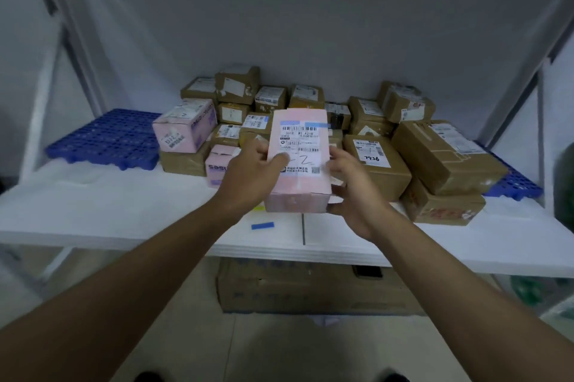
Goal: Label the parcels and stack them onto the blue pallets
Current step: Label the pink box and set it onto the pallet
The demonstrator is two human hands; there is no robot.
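Both hands grip the pink parcel (pixel 298 158): left hand (pixel 251 170) and right hand (pixel 351 185) on opposite sides. Looks light, rigid. Keep holding the side faces, clear of the label (pixel 299 148).

White shelf (pixel 93 204) against grey wall (pixel 310 8), pale floor (pixel 279 350) below.

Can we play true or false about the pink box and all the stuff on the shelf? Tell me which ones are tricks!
1. Both hands hold the pink box. True: the left hand and the right hand grip its sides.
2. The pink box has no label. False: a white label with barcodes is on top.
3. A blue pallet lies at the shelf's left. True.
4. Every parcel on the shelf is pink. False: most are brown boxes.
5. A blue strip lies on the white shelf. True.
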